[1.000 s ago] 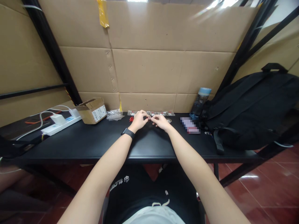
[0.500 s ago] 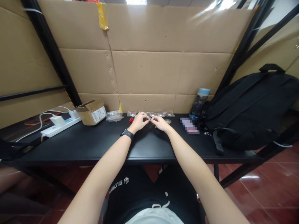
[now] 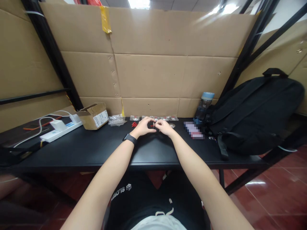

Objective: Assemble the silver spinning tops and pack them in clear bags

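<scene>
My left hand (image 3: 143, 126), with a dark watch on its wrist, is above the black table (image 3: 100, 148), its thumb and fingers apart in a C shape. Close against it, my right hand (image 3: 164, 127) has its fingers pinched together on something too small to make out. A bit of red shows between the two hands. Just left of my left hand lies a small red bundle (image 3: 134, 124). Behind my hands, small clear packets (image 3: 174, 118) stand in a row along the cardboard. A round clear item (image 3: 172, 125) lies beside my right hand.
At the left are a white power strip (image 3: 59, 131) with chargers, an open cardboard box (image 3: 94, 118) and clear plastic bags (image 3: 116, 119). At the right are a pixelated flat object (image 3: 194, 130), a blue-lidded bottle (image 3: 203, 107) and a black backpack (image 3: 254, 111).
The thumb of my left hand has moved down, away from its fingers, opening the pinch. My right hand stays pinched in nearly the same place. The camera view has shifted slightly.
</scene>
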Demonstrator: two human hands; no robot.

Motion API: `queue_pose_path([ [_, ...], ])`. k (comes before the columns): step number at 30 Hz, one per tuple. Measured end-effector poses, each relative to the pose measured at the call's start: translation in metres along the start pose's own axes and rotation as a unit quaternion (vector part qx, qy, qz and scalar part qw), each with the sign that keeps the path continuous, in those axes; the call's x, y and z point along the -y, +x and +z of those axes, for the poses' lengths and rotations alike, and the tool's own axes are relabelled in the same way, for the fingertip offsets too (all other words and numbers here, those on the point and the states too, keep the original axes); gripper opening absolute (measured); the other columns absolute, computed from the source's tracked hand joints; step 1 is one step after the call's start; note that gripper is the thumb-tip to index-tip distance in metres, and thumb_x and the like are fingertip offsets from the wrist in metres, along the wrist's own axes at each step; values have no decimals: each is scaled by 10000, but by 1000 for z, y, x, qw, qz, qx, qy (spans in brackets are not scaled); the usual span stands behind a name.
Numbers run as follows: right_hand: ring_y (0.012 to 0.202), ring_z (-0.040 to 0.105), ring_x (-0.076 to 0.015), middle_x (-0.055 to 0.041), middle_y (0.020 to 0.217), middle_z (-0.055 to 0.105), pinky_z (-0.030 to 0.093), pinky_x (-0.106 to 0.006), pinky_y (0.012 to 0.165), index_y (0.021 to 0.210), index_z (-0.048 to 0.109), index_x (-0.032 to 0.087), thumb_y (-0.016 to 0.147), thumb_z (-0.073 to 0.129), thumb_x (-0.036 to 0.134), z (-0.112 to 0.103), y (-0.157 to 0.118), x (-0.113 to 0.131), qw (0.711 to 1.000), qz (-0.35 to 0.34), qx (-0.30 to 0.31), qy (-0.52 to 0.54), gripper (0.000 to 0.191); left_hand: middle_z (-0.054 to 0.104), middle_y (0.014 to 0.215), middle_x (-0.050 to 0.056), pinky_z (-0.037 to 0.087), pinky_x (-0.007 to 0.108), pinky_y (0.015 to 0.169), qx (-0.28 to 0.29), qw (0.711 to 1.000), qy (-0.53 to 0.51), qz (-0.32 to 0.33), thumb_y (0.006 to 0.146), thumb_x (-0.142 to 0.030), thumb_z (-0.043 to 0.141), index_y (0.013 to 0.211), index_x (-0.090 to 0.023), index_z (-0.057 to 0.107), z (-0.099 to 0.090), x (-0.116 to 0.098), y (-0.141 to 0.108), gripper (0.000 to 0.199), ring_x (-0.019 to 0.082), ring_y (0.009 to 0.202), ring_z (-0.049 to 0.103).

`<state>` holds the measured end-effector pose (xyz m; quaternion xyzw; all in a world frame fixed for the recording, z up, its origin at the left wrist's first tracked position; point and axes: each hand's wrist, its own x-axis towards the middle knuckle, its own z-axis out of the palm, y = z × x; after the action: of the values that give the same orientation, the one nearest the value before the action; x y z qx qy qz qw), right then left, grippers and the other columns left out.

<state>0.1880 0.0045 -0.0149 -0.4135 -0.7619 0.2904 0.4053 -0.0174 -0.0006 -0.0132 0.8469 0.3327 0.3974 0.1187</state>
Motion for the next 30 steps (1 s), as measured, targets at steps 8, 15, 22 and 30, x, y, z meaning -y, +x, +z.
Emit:
queue_pose_path([
  [8, 710, 598, -174, -37, 767, 661, 476, -292, 683, 654, 683, 182, 818, 643, 253, -2, 2, 1, 1000, -8, 7, -3, 182, 707, 1157, 69, 488, 428, 1051, 9, 1000, 5, -7, 741, -325, 859, 1138, -245, 720, 1, -7, 2, 428, 278, 1142, 643],
  [15, 727, 578, -167, -18, 731, 623, 441, -289, 731, 636, 676, 181, 814, 628, 214, -8, 7, -4, 998, -47, 23, -38, 187, 698, 1144, 72, 494, 429, 1046, 4, 1000, 11, -16, 721, -325, 869, 1128, -248, 743, 0, -8, 3, 433, 272, 1114, 654],
  [22, 775, 566, -171, -17, 762, 591, 423, -288, 757, 617, 633, 184, 796, 609, 224, -9, 8, -1, 997, -51, 23, -45, 185, 732, 1115, 45, 510, 408, 1026, -18, 999, 9, -38, 682, -312, 869, 1073, -256, 754, 2, -14, 4, 412, 265, 1098, 673],
  [30, 806, 556, -153, -17, 904, 576, 426, -291, 796, 644, 615, 168, 779, 619, 251, -14, 5, -3, 998, -17, -41, -33, 159, 775, 1050, 52, 516, 379, 1019, -14, 994, -66, -88, 703, -373, 859, 1115, -208, 735, -3, -3, 2, 461, 241, 1035, 712],
])
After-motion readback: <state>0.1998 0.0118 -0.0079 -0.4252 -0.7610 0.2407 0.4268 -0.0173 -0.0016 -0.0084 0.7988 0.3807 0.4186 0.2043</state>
